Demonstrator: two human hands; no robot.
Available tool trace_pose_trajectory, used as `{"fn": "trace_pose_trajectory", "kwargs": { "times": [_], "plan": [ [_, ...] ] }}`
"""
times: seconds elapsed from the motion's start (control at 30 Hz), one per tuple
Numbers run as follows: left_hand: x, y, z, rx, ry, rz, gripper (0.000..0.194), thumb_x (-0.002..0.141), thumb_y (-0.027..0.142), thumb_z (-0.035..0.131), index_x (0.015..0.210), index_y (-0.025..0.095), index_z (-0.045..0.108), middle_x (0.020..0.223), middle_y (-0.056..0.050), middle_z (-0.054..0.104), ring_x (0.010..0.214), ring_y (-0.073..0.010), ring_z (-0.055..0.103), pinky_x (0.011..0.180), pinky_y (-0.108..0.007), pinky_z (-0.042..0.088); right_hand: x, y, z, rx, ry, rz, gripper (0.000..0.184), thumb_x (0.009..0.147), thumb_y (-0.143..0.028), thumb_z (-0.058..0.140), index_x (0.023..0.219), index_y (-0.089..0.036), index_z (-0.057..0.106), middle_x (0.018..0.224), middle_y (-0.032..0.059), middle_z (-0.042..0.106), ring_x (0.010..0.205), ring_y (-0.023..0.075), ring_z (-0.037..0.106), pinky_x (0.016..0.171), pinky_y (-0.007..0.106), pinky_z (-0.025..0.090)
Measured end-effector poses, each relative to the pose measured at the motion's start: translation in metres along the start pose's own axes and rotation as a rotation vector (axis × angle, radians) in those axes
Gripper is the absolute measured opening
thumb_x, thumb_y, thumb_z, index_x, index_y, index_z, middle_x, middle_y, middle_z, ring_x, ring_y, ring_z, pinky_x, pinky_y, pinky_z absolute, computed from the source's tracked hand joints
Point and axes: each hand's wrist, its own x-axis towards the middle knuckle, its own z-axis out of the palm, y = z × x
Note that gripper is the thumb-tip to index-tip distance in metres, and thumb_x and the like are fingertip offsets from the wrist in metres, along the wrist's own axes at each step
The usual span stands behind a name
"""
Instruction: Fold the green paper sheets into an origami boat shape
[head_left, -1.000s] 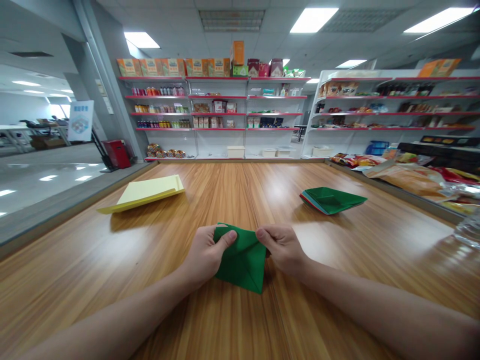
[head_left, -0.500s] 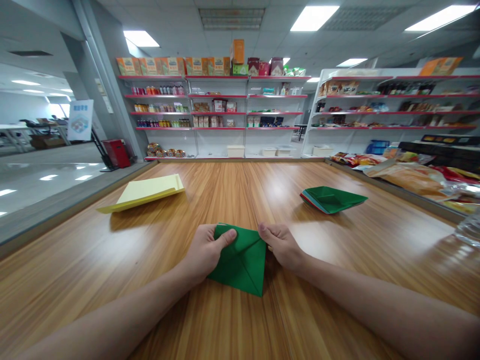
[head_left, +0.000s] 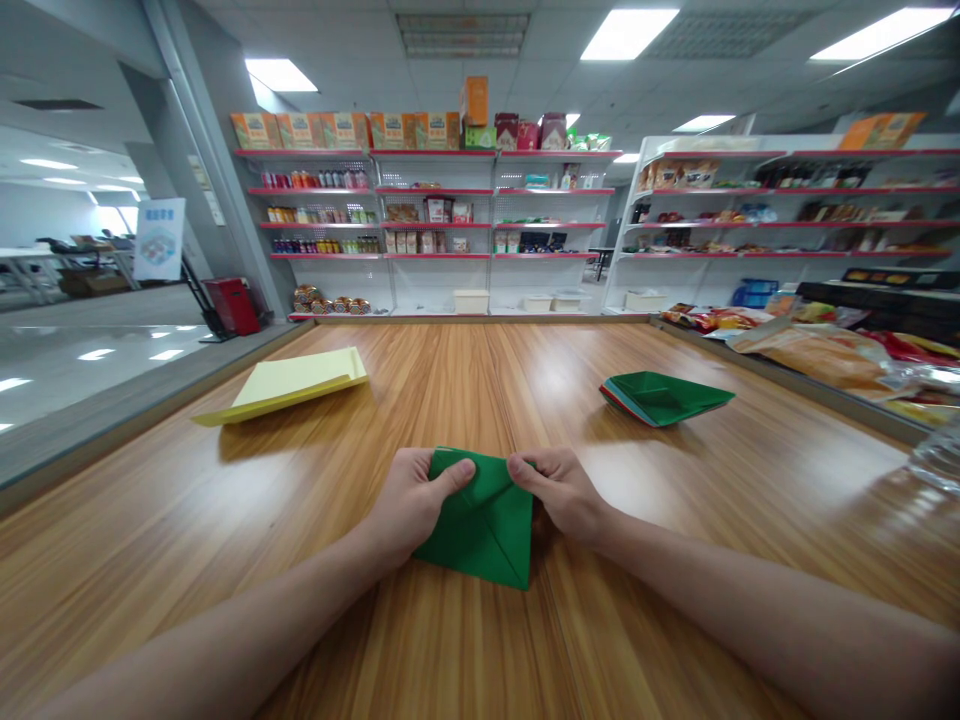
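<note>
A square of folded green paper [head_left: 484,535] with diagonal creases is held just above the wooden table [head_left: 450,390]. My left hand [head_left: 420,505] pinches its upper left side, thumb on the near face and the other fingers behind. At the upper right corner my right hand [head_left: 559,485] grips the paper, its thumb pressed over the face. Fingers behind the sheet are hidden. Beyond my right hand lies a stack of folded paper pieces [head_left: 664,400], green on top with red and blue edges below.
Pale yellow paper sheets [head_left: 300,385] lie at the table's left. Snack packets [head_left: 832,360] line the right edge, with a clear plastic item [head_left: 937,460] nearer me. Stocked shelves [head_left: 439,222] stand behind the table.
My right thumb has moved left, further onto the paper's upper right corner. The lower right corner has shifted slightly up and to the right. My left hand keeps its hold.
</note>
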Motion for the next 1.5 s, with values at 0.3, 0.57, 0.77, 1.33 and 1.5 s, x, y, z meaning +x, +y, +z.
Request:
{"fn": "trace_pose_trajectory", "kwargs": {
  "times": [0.3, 0.57, 0.77, 1.33, 1.5],
  "plan": [
    [0.000, -0.001, 0.003, -0.165, -0.012, -0.073, 0.028, 0.067, 0.037, 0.073, 0.069, 0.009, 0.070, 0.060, -0.007, 0.069, 0.057, -0.0180, 0.063, 0.057, -0.029, 0.050, 0.005, 0.003, 0.001, 0.098, 0.085, 0.067, 0.062, 0.078, -0.067, 0.047, 0.042, -0.018, 0.035, 0.039, -0.0059, 0.030, 0.035, 0.0048, 0.024, 0.035, 0.021, 0.014],
    [0.005, -0.006, -0.002, -0.176, -0.051, -0.140, 0.030, 0.065, 0.038, 0.074, 0.070, 0.008, 0.070, 0.063, -0.008, 0.069, 0.057, -0.0169, 0.062, 0.058, -0.028, 0.048, 0.009, 0.012, -0.003, 0.159, 0.111, 0.140, 0.061, 0.078, -0.065, 0.050, 0.042, -0.019, 0.034, 0.038, -0.0052, 0.033, 0.033, 0.0052, 0.027, 0.035, 0.022, 0.015],
    [0.008, 0.000, -0.007, 0.048, -0.089, -0.025, 0.039, 0.072, 0.046, 0.067, 0.056, 0.011, 0.059, 0.050, 0.001, 0.054, 0.044, -0.0071, 0.044, 0.044, -0.019, 0.031, 0.011, 0.013, -0.006, 0.214, 0.087, 0.194, 0.058, 0.078, -0.063, 0.052, 0.043, -0.018, 0.038, 0.038, -0.0048, 0.036, 0.032, 0.0055, 0.028, 0.035, 0.022, 0.016],
    [0.009, -0.004, -0.008, 0.017, -0.110, -0.048, 0.047, 0.076, 0.053, 0.058, 0.051, 0.014, 0.048, 0.044, 0.004, 0.039, 0.039, -0.0061, 0.032, 0.041, -0.022, 0.020, 0.009, 0.009, -0.011, -0.002, 0.044, 0.137, 0.053, 0.080, -0.054, 0.057, 0.046, -0.016, 0.045, 0.039, -0.0044, 0.039, 0.036, 0.0054, 0.031, 0.036, 0.022, 0.017],
    [0.013, -0.006, -0.010, 0.065, -0.182, -0.078, 0.049, 0.076, 0.056, 0.055, 0.050, 0.015, 0.049, 0.044, 0.005, 0.037, 0.039, -0.0063, 0.030, 0.041, -0.023, 0.018, 0.010, 0.004, -0.009, 0.334, -0.005, 0.263, 0.049, 0.077, -0.054, 0.061, 0.051, -0.013, 0.055, 0.046, 0.0004, 0.055, 0.039, 0.0085, 0.045, 0.040, 0.022, 0.033]
  ]
}}
